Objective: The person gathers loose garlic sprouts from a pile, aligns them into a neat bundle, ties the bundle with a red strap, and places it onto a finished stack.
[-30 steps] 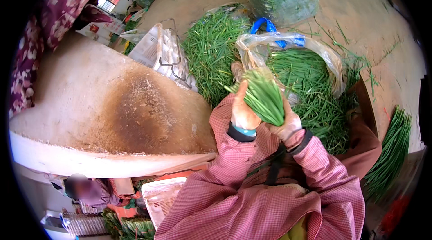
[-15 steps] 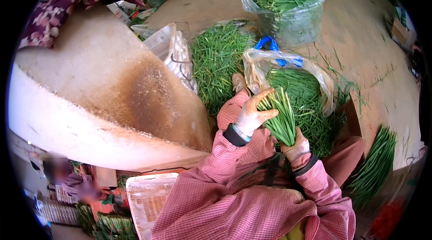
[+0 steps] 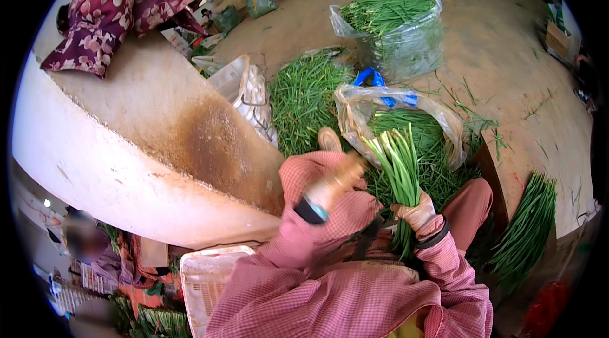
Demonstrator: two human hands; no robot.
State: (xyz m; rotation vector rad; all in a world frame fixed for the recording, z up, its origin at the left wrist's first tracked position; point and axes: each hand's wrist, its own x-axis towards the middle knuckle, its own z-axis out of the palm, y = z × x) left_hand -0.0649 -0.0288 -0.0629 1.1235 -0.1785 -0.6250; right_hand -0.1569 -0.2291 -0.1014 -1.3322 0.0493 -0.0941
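Note:
My right hand (image 3: 415, 212) is closed around the middle of a bunch of garlic chives (image 3: 401, 163), their pale cut ends up and the green leaves hanging below the fist. My left hand (image 3: 335, 182), gloved, is smeared by motion above my left knee, apart from the bunch; its fingers cannot be made out. Just beyond the bunch, a clear plastic bag (image 3: 451, 123) with a rolled-down rim lies open around more chives (image 3: 406, 123). Loose greens (image 3: 304, 100) form a pile on the floor beside my shoe (image 3: 328, 139).
A pale slab with a brown stain (image 3: 212, 141) stands at my left. Beyond the bag is a full plastic sack of chives (image 3: 406, 40). A long bundle of chives (image 3: 526, 227) lies at the right. White crates (image 3: 212, 262) stand nearby; a person in flowered clothing (image 3: 104, 14) is at upper left.
My left hand has left the chives and swung left and down toward me. The bunch is now upright in my right hand, gripped lower. The view has shifted slightly.

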